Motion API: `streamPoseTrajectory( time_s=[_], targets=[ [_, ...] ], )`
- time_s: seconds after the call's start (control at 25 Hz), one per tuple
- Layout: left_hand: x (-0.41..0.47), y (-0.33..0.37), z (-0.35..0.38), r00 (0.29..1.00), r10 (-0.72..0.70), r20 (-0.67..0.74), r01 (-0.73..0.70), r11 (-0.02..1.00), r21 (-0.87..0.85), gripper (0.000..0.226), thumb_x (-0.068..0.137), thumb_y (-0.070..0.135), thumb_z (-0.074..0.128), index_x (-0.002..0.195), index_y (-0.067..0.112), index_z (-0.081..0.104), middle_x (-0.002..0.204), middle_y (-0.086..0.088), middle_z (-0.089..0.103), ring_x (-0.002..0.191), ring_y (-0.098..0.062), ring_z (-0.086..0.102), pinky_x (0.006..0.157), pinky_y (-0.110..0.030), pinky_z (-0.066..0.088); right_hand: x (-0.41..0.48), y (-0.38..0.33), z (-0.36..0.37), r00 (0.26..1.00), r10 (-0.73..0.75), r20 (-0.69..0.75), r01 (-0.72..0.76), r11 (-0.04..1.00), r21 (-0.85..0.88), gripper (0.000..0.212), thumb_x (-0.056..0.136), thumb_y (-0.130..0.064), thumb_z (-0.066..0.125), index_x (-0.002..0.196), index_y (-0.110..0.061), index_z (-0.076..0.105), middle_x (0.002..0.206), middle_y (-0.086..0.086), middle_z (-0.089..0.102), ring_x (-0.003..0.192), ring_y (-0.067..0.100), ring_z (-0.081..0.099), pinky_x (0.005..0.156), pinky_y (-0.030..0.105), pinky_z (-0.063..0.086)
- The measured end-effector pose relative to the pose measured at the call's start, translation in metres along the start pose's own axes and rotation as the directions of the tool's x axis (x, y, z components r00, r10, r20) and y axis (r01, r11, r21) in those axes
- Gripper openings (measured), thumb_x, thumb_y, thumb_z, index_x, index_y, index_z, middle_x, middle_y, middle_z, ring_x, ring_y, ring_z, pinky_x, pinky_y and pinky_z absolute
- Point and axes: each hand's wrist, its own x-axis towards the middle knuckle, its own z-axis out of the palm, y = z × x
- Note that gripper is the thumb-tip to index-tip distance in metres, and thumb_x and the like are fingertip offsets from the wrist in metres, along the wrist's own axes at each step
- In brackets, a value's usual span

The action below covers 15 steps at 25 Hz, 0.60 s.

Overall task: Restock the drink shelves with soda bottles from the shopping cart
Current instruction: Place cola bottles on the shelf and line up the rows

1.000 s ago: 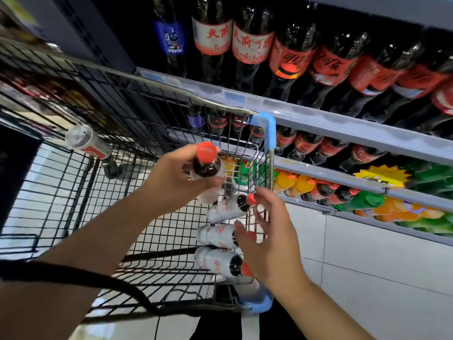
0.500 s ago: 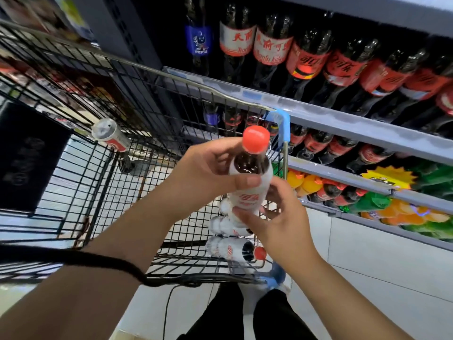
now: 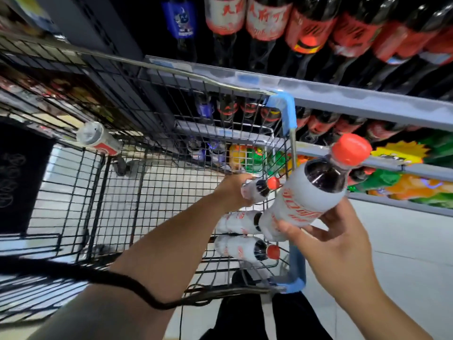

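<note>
five white-labelled soda bottles with red caps are counted. the first bottle [image 3: 306, 197] is gripped around its lower body by the curled fingers of the right hand [image 3: 335, 239], right of centre in the frame, and is tilted with its cap toward the shelves [image 3: 367, 106]. a second bottle [image 3: 255, 190] is clasped by the left hand [image 3: 232, 192], fingers wrapped over it, inside the shopping cart [image 3: 147, 182] near its right side. a third bottle [image 3: 240, 222] and a fourth bottle [image 3: 240, 246] are laid on their sides just below, on the cart's wire floor, caps pointing right. a fifth bottle [image 3: 98, 139] is laid well apart at the cart's far end, upper left of the frame, base toward the camera. three shelf levels are seen across the upper right: large dark bottles [image 3: 306, 28] with red labels on top, smaller dark bottles beneath, orange and green bottles lowest. a yellow starburst tag [image 3: 402, 153] is fixed at the lowest level. pale floor tiles [image 3: 404, 241] are seen under the cart and at lower right. a black strap [image 3: 137, 288] is draped across the left forearm
</note>
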Motion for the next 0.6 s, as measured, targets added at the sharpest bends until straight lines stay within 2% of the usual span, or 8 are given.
streamPoseTrajectory(
  time_s=[0.12, 0.16, 0.24, 0.32, 0.36, 0.44, 0.52, 0.6],
  targets=[
    [0.012, -0.004, 0.014, 0.998, 0.068, 0.017, -0.07, 0.983, 0.172, 0.032, 0.082, 0.027, 0.079, 0.109, 0.014, 0.068, 0.103, -0.003, 0.073, 0.092, -0.018, 0.068, 0.07, -0.023, 0.048, -0.005, 0.005, 0.0, 1.0, 0.02, 0.002, -0.02, 1.0, 0.001, 0.06, 0.07, -0.018, 0.092, 0.121, -0.034, 0.062, 0.119, -0.008, 0.073, 0.114, 0.012, 0.068, 0.092, 0.019, 0.055],
    [0.013, -0.006, 0.017, 0.997, 0.078, 0.017, -0.08, 0.982, 0.172, 0.029, 0.083, 0.028, 0.078, 0.107, 0.015, 0.068, 0.1, -0.002, 0.072, 0.091, -0.018, 0.068, 0.071, -0.024, 0.05, -0.005, 0.006, 0.0, 1.0, 0.024, 0.009, -0.024, 1.0, -0.004, 0.061, 0.071, -0.018, 0.092, 0.121, -0.034, 0.062, 0.119, -0.009, 0.072, 0.115, 0.012, 0.067, 0.092, 0.016, 0.053],
    [0.011, -0.009, 0.019, 0.995, 0.099, 0.017, -0.1, 0.992, 0.074, 0.021, 0.084, 0.028, 0.077, 0.099, 0.017, 0.068, 0.094, 0.0, 0.072, 0.088, -0.015, 0.068, 0.076, -0.03, 0.056, -0.008, 0.005, -0.001, 0.999, 0.032, 0.018, -0.033, 0.999, 0.01, 0.061, 0.071, -0.022, 0.092, 0.122, -0.034, 0.062, 0.121, -0.009, 0.072, 0.117, 0.012, 0.066, 0.092, 0.014, 0.052],
    [0.004, -0.011, 0.018, 0.991, 0.131, -0.038, -0.132, 0.991, -0.006, 0.016, 0.082, 0.025, 0.077, 0.095, 0.023, 0.067, 0.089, 0.006, 0.071, 0.084, -0.009, 0.068, 0.073, -0.034, 0.058, -0.01, 0.0, 0.0, 0.999, 0.041, 0.013, -0.041, 0.999, 0.029, 0.061, 0.069, -0.033, 0.092, 0.122, -0.038, 0.062, 0.122, -0.011, 0.071, 0.117, 0.01, 0.066, 0.092, 0.013, 0.052],
    [-0.002, -0.012, 0.016, 0.986, 0.139, -0.09, -0.145, 0.988, -0.061, 0.017, 0.081, 0.025, 0.077, 0.094, 0.027, 0.066, 0.087, 0.009, 0.071, 0.081, -0.002, 0.067, 0.07, -0.031, 0.058, -0.011, -0.003, 0.0, 0.999, 0.043, 0.004, -0.043, 0.998, 0.039, 0.061, 0.067, -0.038, 0.09, 0.121, -0.04, 0.062, 0.122, -0.012, 0.071, 0.116, 0.009, 0.066, 0.092, 0.013, 0.052],
    [-0.016, -0.013, 0.01, 0.965, 0.133, -0.226, -0.169, 0.975, -0.147, 0.025, 0.079, 0.023, 0.08, 0.093, 0.038, 0.065, 0.087, 0.015, 0.068, 0.082, 0.008, 0.063, 0.064, -0.011, 0.048, -0.012, -0.008, -0.002, 0.999, 0.044, -0.013, -0.044, 0.997, 0.059, 0.061, 0.065, -0.04, 0.089, 0.12, -0.041, 0.062, 0.12, -0.012, 0.072, 0.115, 0.008, 0.067, 0.091, 0.015, 0.054],
    [-0.032, -0.01, 0.0, 0.934, 0.122, -0.336, -0.191, 0.965, -0.181, 0.033, 0.077, 0.024, 0.083, 0.094, 0.044, 0.063, 0.091, 0.024, 0.066, 0.091, 0.012, 0.059, 0.069, -0.007, 0.044, -0.012, -0.014, -0.009, 0.999, 0.037, -0.029, -0.035, 0.997, 0.066, 0.062, 0.065, -0.037, 0.09, 0.121, -0.038, 0.062, 0.118, -0.01, 0.073, 0.112, 0.009, 0.069, 0.091, 0.021, 0.057],
    [-0.052, 0.001, -0.018, 0.893, 0.142, -0.428, -0.232, 0.959, -0.166, 0.042, 0.077, 0.029, 0.084, 0.101, 0.054, 0.059, 0.1, 0.031, 0.062, 0.099, 0.01, 0.056, 0.076, -0.009, 0.043, -0.013, -0.025, -0.017, 0.998, 0.022, -0.057, -0.019, 0.999, 0.05, 0.063, 0.067, -0.036, 0.09, 0.122, -0.037, 0.062, 0.118, -0.009, 0.073, 0.112, 0.011, 0.069, 0.091, 0.032, 0.06]
  ],
)
